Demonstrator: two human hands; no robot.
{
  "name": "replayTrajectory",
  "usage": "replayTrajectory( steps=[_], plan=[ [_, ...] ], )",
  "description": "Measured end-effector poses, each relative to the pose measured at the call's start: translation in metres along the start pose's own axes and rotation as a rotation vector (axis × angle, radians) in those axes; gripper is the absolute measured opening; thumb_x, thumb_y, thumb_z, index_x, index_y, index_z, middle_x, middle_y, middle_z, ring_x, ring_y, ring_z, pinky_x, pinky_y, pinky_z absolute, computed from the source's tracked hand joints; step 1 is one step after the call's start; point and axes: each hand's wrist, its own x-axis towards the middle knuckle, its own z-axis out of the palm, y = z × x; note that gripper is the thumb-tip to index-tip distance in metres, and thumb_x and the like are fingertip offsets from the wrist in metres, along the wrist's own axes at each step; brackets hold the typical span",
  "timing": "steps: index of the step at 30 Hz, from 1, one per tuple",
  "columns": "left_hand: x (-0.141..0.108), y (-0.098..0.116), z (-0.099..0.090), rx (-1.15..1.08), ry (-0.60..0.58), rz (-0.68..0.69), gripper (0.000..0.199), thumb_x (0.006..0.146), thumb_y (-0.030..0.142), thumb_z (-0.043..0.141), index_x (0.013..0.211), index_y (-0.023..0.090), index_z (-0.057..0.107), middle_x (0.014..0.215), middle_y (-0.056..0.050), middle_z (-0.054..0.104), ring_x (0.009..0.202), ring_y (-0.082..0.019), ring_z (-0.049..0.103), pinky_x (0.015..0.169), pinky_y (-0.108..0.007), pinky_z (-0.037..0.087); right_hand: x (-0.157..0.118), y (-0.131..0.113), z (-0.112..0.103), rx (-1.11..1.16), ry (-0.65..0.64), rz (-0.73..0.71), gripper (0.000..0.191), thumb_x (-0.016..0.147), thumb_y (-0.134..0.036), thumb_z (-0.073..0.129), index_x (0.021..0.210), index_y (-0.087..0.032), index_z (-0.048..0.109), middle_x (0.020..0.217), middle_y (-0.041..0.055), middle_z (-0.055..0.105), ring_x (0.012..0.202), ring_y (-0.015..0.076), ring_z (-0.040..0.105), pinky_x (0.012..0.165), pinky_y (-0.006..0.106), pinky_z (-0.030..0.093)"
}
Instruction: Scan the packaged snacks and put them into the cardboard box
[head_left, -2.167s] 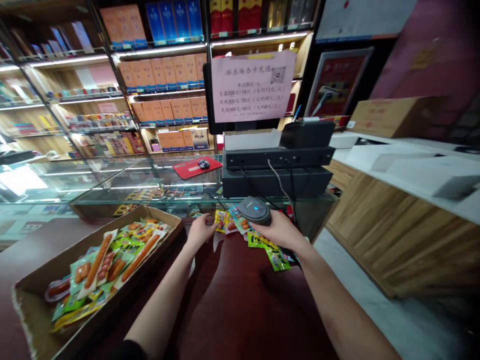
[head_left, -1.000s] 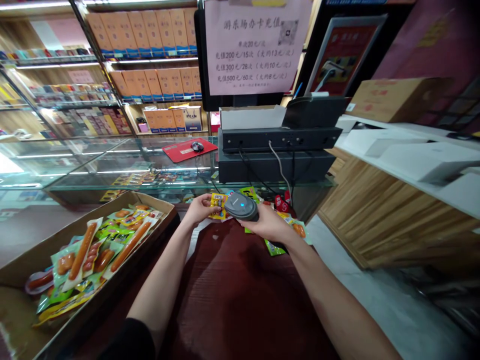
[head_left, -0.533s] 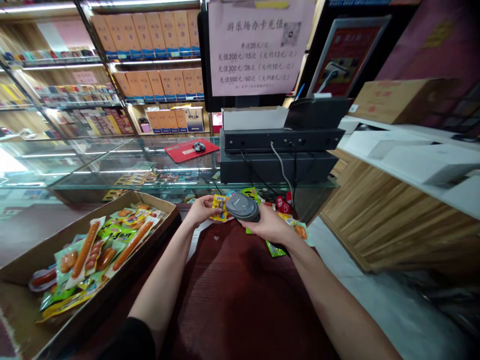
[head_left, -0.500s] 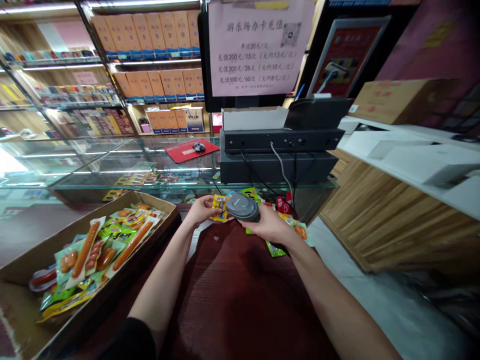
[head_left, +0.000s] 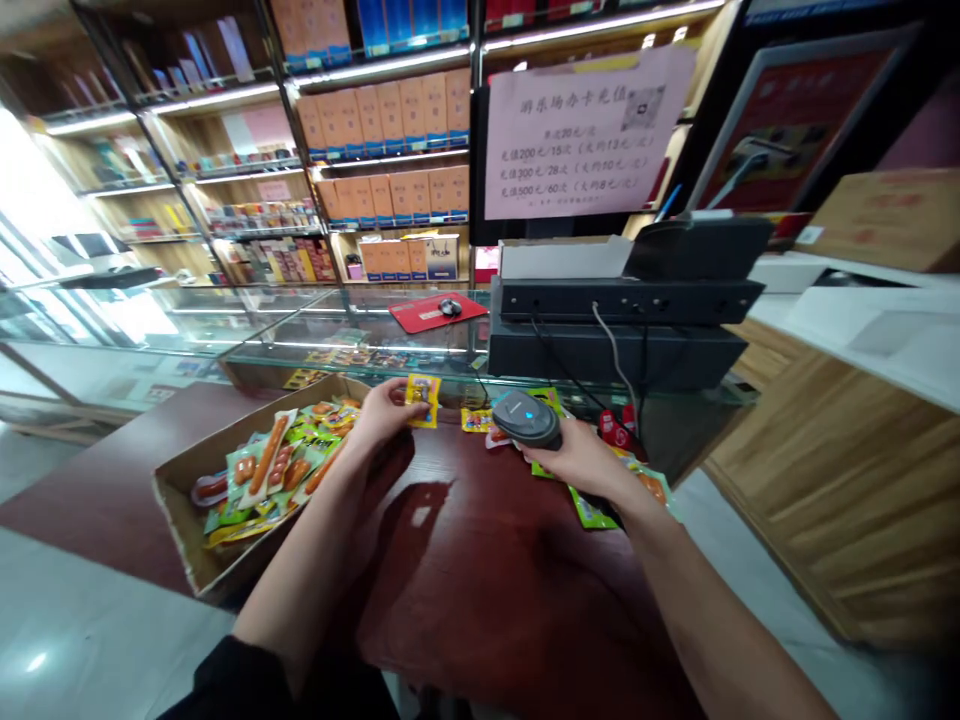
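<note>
My left hand (head_left: 386,412) pinches a small yellow snack packet (head_left: 424,401) above the dark red table (head_left: 450,560), near the box's right corner. My right hand (head_left: 581,455) is wrapped round a grey handheld scanner (head_left: 525,417), which shows a small blue light on top. Under and beside the scanner lie another yellow packet (head_left: 477,420) and green packets (head_left: 594,510), partly hidden by my right hand and forearm. On the left, a cardboard box (head_left: 176,530) holds several packaged sausages (head_left: 268,455) and green and yellow packets.
Behind the table is a glass counter (head_left: 330,325) with a red mat (head_left: 420,312) and a mouse (head_left: 450,307). Dark equipment with cables (head_left: 615,350) stands at its right. A pink sign (head_left: 577,140) hangs above. White boxes (head_left: 885,320) sit on a wooden cabinet (head_left: 825,480).
The view has swung left. My left hand has moved away from the scanner with a yellow packet, towards the box. Another yellow packet shows beside the scanner, whose blue light is now visible.
</note>
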Motion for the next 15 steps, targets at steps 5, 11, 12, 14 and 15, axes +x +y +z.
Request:
replayTrajectory(
  steps=[5,11,12,14,15],
  plan=[
    [-0.037,0.02,-0.092,0.302,0.265,0.012,0.059,0.061,0.04,0.079,0.114,0.018,0.065,0.089,-0.007,0.073,0.078,-0.023,0.071,0.063,-0.031,0.058,0.004,0.007,0.001,-0.021,0.009,-0.036,0.039,0.075,-0.039,0.068,0.108,-0.019,0.071,0.104,0.0082,0.075,0.1,0.0308,0.069,0.085,0.04,0.053],
    [-0.063,0.026,-0.122,0.434,0.343,-0.023,0.06,0.063,0.044,0.078,0.116,0.017,0.066,0.093,-0.01,0.072,0.08,-0.023,0.07,0.061,-0.03,0.058,0.007,0.017,-0.002,-0.091,0.039,-0.008,0.038,0.075,-0.043,0.068,0.105,-0.02,0.074,0.095,0.0077,0.076,0.092,0.031,0.071,0.074,0.037,0.056],
    [-0.062,0.025,-0.118,0.417,0.329,-0.027,0.061,0.063,0.045,0.077,0.116,0.017,0.065,0.093,-0.01,0.072,0.079,-0.023,0.07,0.061,-0.03,0.058,0.007,0.017,-0.004,-0.099,0.044,-0.006,0.038,0.075,-0.043,0.068,0.105,-0.02,0.074,0.092,0.0076,0.077,0.091,0.0309,0.071,0.073,0.037,0.057],
    [-0.057,0.022,-0.103,0.398,0.291,-0.033,0.061,0.064,0.046,0.077,0.116,0.016,0.065,0.095,-0.01,0.072,0.077,-0.022,0.07,0.06,-0.031,0.058,0.005,0.016,-0.009,-0.11,0.049,0.004,0.04,0.075,-0.043,0.068,0.106,-0.019,0.073,0.092,0.0077,0.077,0.092,0.0309,0.071,0.075,0.037,0.057],
    [-0.053,0.02,-0.093,0.402,0.271,-0.032,0.06,0.065,0.045,0.076,0.116,0.017,0.065,0.095,-0.01,0.072,0.076,-0.022,0.07,0.06,-0.031,0.058,0.005,0.016,-0.011,-0.11,0.056,0.008,0.041,0.075,-0.043,0.067,0.107,-0.019,0.073,0.095,0.0079,0.076,0.094,0.031,0.071,0.077,0.038,0.057]
  ],
)
